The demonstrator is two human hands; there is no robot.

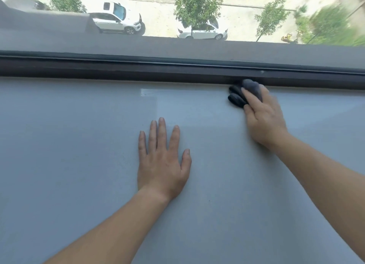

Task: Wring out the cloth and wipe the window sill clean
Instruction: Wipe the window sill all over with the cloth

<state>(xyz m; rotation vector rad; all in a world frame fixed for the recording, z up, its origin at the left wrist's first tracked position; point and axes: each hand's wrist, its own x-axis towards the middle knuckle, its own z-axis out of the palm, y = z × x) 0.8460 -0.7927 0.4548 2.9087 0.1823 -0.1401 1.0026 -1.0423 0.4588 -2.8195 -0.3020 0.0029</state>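
Two hands are on the sill, and only one is working. I see the fingers (249,98) of the right hand (263,115) curled down over a dark grey cloth (244,92), clamped on it and pressing it flat; the cloth is bunched into a wad, part of it showing past the fingertips on the far side. It sits at the very back of the window sill (79,165), touching the dark window frame (138,70) where sill and frame meet. The left hand (163,161) lies well apart from it, nearer me, palm down with its fingers spread and empty, which I read as a brace for the reach.

I judge the wringing done and the wiping under way, working the back edge. A wet-looking sheen (148,91) shows on the sill to the left of the cloth, along the same edge. Next, I would drag the cloth sideways along the frame with steady downward pressure, keeping the wad tight into the corner line, then work forward in strips toward the near edge, where the braced hand will have to lift clear.
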